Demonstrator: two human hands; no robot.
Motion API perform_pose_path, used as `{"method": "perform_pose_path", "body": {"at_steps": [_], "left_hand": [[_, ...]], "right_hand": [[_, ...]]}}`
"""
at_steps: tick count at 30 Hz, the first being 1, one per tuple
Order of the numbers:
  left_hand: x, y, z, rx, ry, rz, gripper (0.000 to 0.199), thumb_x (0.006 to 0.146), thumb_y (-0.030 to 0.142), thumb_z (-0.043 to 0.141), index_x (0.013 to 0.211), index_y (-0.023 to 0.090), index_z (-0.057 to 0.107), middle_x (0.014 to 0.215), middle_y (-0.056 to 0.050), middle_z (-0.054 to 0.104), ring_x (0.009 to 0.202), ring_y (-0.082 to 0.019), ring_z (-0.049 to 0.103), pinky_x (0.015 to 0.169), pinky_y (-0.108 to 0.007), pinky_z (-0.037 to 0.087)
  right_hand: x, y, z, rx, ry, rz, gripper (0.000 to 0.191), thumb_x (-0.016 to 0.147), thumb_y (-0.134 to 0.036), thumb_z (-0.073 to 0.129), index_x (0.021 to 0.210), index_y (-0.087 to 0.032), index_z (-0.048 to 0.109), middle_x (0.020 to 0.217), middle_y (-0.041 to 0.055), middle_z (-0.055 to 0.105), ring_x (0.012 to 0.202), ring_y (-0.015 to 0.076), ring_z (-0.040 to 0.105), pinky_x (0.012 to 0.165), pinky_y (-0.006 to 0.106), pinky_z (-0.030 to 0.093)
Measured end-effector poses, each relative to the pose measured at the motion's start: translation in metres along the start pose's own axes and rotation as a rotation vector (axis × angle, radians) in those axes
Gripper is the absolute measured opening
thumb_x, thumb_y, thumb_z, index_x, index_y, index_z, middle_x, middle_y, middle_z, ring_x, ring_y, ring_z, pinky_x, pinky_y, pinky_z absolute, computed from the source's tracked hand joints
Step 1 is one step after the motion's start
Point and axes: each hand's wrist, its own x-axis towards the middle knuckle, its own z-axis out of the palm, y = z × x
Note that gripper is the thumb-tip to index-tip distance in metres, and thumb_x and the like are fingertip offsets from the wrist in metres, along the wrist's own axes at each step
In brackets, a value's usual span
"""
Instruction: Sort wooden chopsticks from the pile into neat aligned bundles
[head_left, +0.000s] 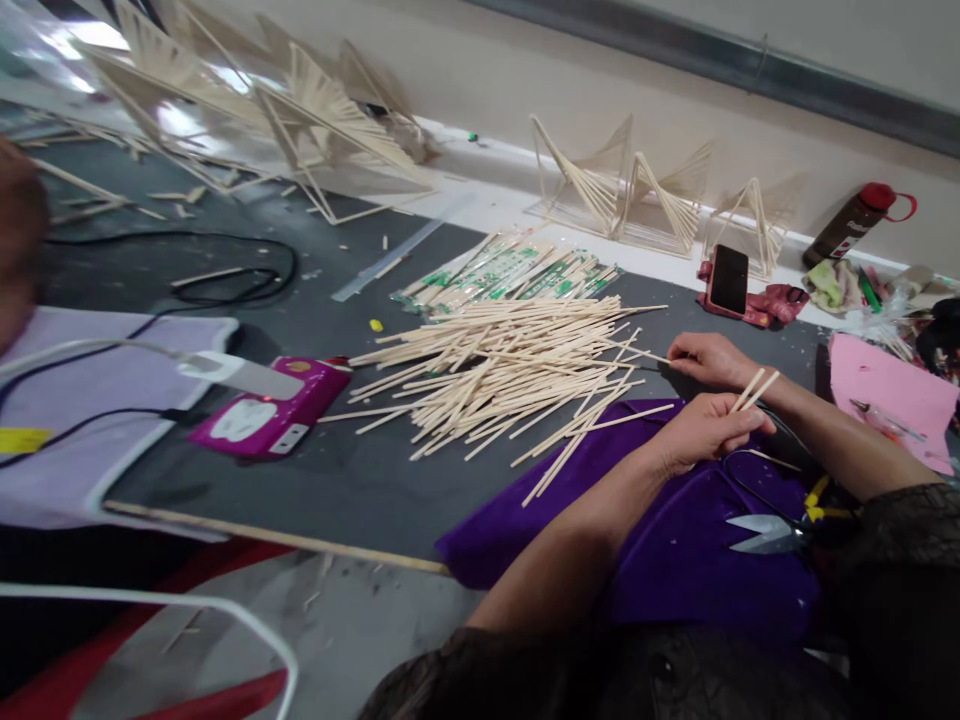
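Note:
My left hand (709, 432) is closed around a couple of pale wooden chopsticks (754, 390), whose ends stick up past the fingers. Just beyond it, my right hand (701, 358) pinches the end of a single chopstick (646, 354) at the right edge of a loose pile of chopsticks (510, 365). Under my left hand and forearm lies a purple cloth (660, 560). Scissors (769, 535) with open blades and a dark cord rest on this cloth, close to my right forearm.
Clear packets with green print (517, 272) lie behind the pile. A magenta power strip (270, 410) with cables is at the left. Stick frames (585, 190) stand along the wall, near a phone (727, 280) and a bottle (851, 225). Another person's blurred hand (19, 240) shows far left.

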Motion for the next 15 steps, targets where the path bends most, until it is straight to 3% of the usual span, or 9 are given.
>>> {"method": "perform_pose_path", "body": {"at_steps": [3, 5, 9, 12, 15], "left_hand": [[0.0, -0.001, 0.002, 0.035, -0.021, -0.02, 0.04, 0.077, 0.051, 0.066, 0.084, 0.012, 0.066, 0.049, 0.008, 0.04, 0.042, -0.005, 0.027, 0.042, -0.021, 0.014], [-0.001, 0.0, 0.003, 0.053, -0.026, -0.03, 0.041, 0.076, 0.052, 0.066, 0.085, 0.012, 0.067, 0.049, 0.008, 0.041, 0.042, -0.005, 0.027, 0.042, -0.021, 0.015], [0.0, 0.001, 0.002, 0.053, -0.02, -0.037, 0.038, 0.078, 0.049, 0.065, 0.085, 0.012, 0.067, 0.05, 0.008, 0.04, 0.042, -0.005, 0.027, 0.042, -0.021, 0.014], [0.0, 0.001, 0.002, 0.044, -0.02, -0.044, 0.036, 0.078, 0.048, 0.065, 0.085, 0.013, 0.068, 0.05, 0.008, 0.04, 0.042, -0.005, 0.026, 0.043, -0.022, 0.014], [-0.001, 0.001, 0.003, 0.04, -0.025, -0.056, 0.035, 0.079, 0.047, 0.065, 0.085, 0.012, 0.068, 0.051, 0.008, 0.041, 0.043, -0.005, 0.027, 0.043, -0.022, 0.014]], "right_hand": [[0.002, -0.01, 0.004, 0.017, -0.072, -0.136, 0.02, 0.089, -0.026, 0.053, 0.094, -0.015, 0.069, 0.089, 0.0061, 0.069, 0.079, 0.0144, 0.059, 0.072, 0.024, 0.041], [0.007, -0.016, 0.006, 0.003, -0.048, -0.166, 0.023, 0.093, -0.027, 0.049, 0.098, -0.015, 0.068, 0.093, 0.0065, 0.069, 0.083, 0.0147, 0.059, 0.076, 0.024, 0.041], [0.02, -0.02, 0.012, -0.205, 0.072, -0.08, 0.03, 0.096, -0.025, 0.043, 0.115, -0.019, 0.065, 0.112, 0.0086, 0.064, 0.09, 0.017, 0.06, 0.071, 0.026, 0.039], [0.027, -0.02, 0.015, -0.373, 0.021, -0.052, 0.03, 0.097, -0.028, 0.043, 0.115, -0.019, 0.065, 0.113, 0.0091, 0.062, 0.084, 0.0176, 0.06, 0.063, 0.027, 0.034], [0.028, -0.017, 0.015, -0.405, 0.011, 0.003, 0.029, 0.097, -0.028, 0.04, 0.108, -0.018, 0.065, 0.108, 0.0093, 0.063, 0.08, 0.0177, 0.059, 0.06, 0.028, 0.032]]}}
